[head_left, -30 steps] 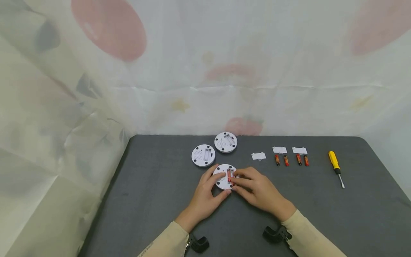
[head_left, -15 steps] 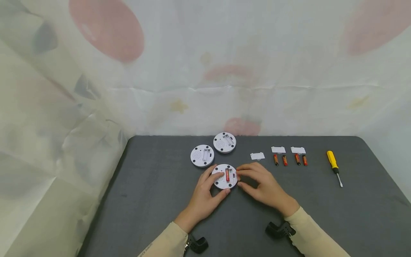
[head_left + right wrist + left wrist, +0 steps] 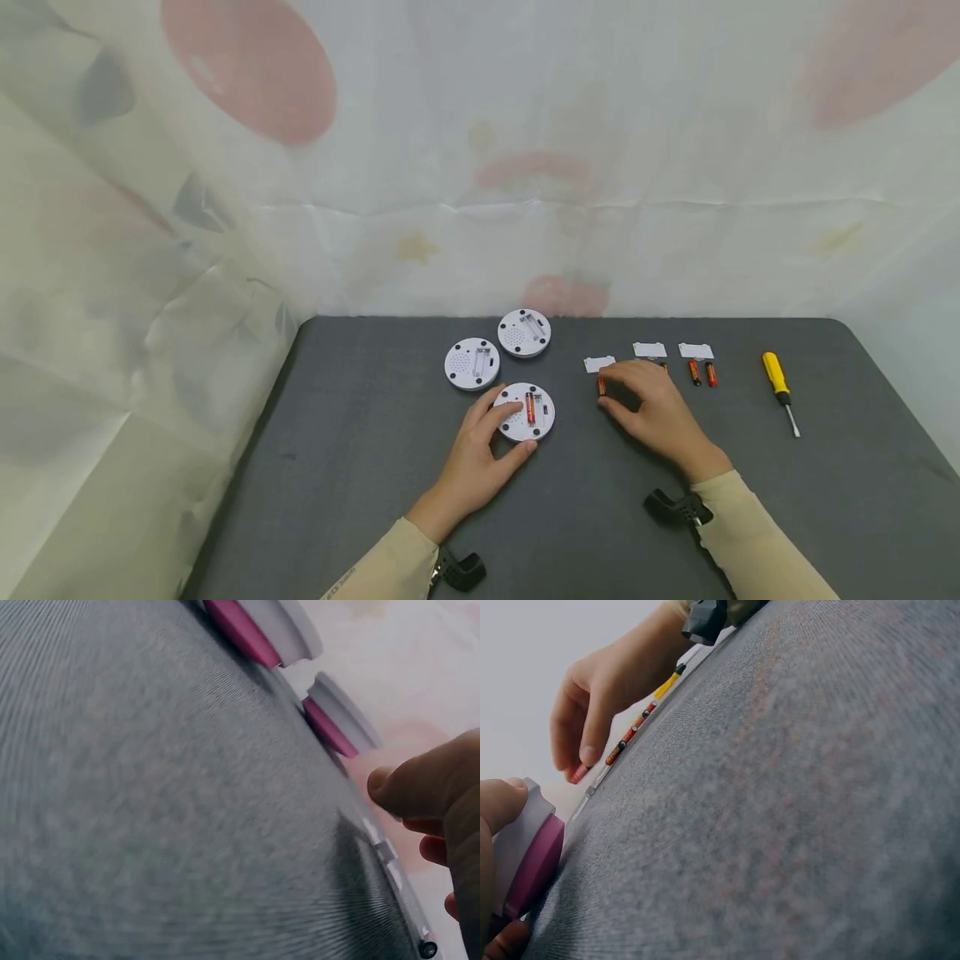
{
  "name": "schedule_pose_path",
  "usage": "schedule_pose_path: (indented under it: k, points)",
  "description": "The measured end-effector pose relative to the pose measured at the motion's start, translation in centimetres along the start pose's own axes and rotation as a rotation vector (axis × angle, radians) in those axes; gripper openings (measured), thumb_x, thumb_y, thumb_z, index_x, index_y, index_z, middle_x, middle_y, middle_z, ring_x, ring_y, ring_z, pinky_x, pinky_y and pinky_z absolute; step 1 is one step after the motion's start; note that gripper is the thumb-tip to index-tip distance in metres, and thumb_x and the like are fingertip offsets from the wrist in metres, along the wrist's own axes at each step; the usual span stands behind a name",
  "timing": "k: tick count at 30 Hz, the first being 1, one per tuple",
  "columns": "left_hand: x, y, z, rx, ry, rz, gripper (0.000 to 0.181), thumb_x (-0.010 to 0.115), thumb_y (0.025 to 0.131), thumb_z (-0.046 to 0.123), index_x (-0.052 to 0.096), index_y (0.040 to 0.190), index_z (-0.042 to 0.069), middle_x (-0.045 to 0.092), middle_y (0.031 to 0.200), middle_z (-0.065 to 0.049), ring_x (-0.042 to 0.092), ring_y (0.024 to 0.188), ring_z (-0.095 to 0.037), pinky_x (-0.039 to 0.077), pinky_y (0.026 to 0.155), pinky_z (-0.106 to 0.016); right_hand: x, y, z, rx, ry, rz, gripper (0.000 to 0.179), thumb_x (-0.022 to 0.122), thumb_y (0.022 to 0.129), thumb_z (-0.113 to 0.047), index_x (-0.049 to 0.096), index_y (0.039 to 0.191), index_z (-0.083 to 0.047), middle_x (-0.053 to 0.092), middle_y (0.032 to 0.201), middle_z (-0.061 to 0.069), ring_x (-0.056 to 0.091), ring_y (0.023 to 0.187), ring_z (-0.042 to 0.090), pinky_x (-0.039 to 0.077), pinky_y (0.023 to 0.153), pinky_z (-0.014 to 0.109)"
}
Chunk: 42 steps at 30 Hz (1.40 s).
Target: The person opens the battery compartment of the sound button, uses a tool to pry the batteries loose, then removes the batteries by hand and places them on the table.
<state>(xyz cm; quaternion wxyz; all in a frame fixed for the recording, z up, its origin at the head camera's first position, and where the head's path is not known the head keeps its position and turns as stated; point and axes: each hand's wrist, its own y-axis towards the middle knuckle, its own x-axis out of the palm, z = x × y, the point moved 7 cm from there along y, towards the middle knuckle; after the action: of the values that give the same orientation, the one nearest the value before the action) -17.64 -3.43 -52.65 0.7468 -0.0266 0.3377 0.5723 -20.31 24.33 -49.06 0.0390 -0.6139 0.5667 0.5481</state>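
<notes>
My left hand [image 3: 472, 467] grips a round white device [image 3: 515, 431], thumb at the near edge and fingers over the far side. One red battery [image 3: 530, 408] lies in its open compartment, and the slot beside it is bare. In the left wrist view the device's pink side [image 3: 538, 862] shows. My right hand [image 3: 660, 417] is raised to the right, pinching another red battery [image 3: 602, 386] between thumb and fingers; the left wrist view also shows this battery [image 3: 580, 773]. In the right wrist view the thumb [image 3: 420, 784] hides it.
Two more round devices [image 3: 472, 364] [image 3: 525, 333] with bare compartments stand behind. White battery covers [image 3: 599, 364] [image 3: 696, 351] and several batteries [image 3: 695, 372] lie at the right, some partly behind my right hand. A yellow screwdriver [image 3: 777, 377] lies farther right.
My right hand has drawn a battery away from the device and carried it right, to just before the nearest white cover. The left hand stays on the device.
</notes>
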Motion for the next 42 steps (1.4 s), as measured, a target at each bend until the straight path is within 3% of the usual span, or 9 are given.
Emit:
schedule_pose_path:
  k: [6, 13, 23, 27, 32, 37, 42]
  points:
    - [0.2, 0.0, 0.0, 0.004, 0.004, 0.0, 0.054, 0.09, 0.094, 0.026, 0.07, 0.143, 0.019, 0.046, 0.167, -0.017, 0.041, 0.156, -0.032, 0.041, 0.12, -0.061, 0.5, -0.2, 0.0, -0.02, -0.052, -0.018, 0.039, 0.095, 0.08, -0.007, 0.08, 0.115, -0.001, 0.078, 0.117, 0.012, 0.07, 0.115, 0.039, 0.043, 0.11, 0.067]
    - [0.2, 0.1, 0.2, -0.002, -0.011, -0.008, 0.053, 0.09, 0.094, 0.027, 0.07, 0.143, 0.021, 0.046, 0.168, -0.017, 0.041, 0.156, -0.032, 0.04, 0.12, -0.061, 0.7, -0.5, 0.1, 0.0, -0.092, -0.051, 0.038, 0.094, 0.083, -0.008, 0.08, 0.117, -0.001, 0.078, 0.121, 0.014, 0.07, 0.119, 0.038, 0.04, 0.114, 0.068]
    - [-0.2, 0.0, 0.4, 0.006, -0.009, 0.004, 0.053, 0.091, 0.092, 0.025, 0.071, 0.141, 0.018, 0.048, 0.165, -0.018, 0.044, 0.154, -0.034, 0.041, 0.118, -0.062, 1.2, -0.4, -0.1, -0.009, -0.065, -0.039, 0.034, 0.092, 0.085, -0.011, 0.082, 0.116, 0.0, 0.077, 0.122, 0.014, 0.067, 0.12, 0.038, 0.039, 0.115, 0.067]
    - [-0.2, -0.1, 0.5, 0.026, 0.009, 0.005, 0.053, 0.092, 0.092, 0.027, 0.072, 0.14, 0.02, 0.051, 0.163, -0.016, 0.047, 0.151, -0.033, 0.044, 0.116, -0.061, 1.2, 0.0, -1.6, -0.012, -0.004, 0.022, 0.035, 0.09, 0.087, -0.009, 0.08, 0.119, 0.0, 0.075, 0.125, 0.014, 0.066, 0.121, 0.036, 0.041, 0.115, 0.058]
    - [0.2, -0.1, 0.5, 0.043, 0.007, -0.034, 0.054, 0.09, 0.093, 0.033, 0.071, 0.143, 0.023, 0.051, 0.164, -0.011, 0.047, 0.151, -0.028, 0.045, 0.116, -0.059, 2.4, 0.4, -5.2, -0.067, 0.109, 0.046, 0.039, 0.087, 0.091, -0.009, 0.078, 0.129, -0.004, 0.073, 0.133, 0.012, 0.066, 0.126, 0.033, 0.044, 0.115, 0.041]
    - [0.5, -0.1, 0.5, 0.064, 0.004, -0.049, 0.054, 0.089, 0.095, 0.035, 0.07, 0.144, 0.026, 0.05, 0.165, -0.012, 0.047, 0.151, -0.028, 0.047, 0.114, -0.06, 3.7, 0.7, -8.2, -0.17, 0.177, 0.0, 0.041, 0.09, 0.09, -0.008, 0.08, 0.129, -0.009, 0.073, 0.137, 0.011, 0.067, 0.126, 0.031, 0.053, 0.107, 0.042]
    - [0.5, 0.0, 0.7, 0.085, 0.005, -0.05, 0.054, 0.09, 0.093, 0.034, 0.071, 0.143, 0.024, 0.051, 0.164, -0.013, 0.049, 0.15, -0.029, 0.047, 0.114, -0.059, 4.1, 0.7, -8.8, -0.148, 0.175, -0.042, 0.04, 0.092, 0.087, -0.006, 0.083, 0.126, -0.012, 0.072, 0.138, 0.009, 0.066, 0.127, 0.028, 0.058, 0.099, 0.044]
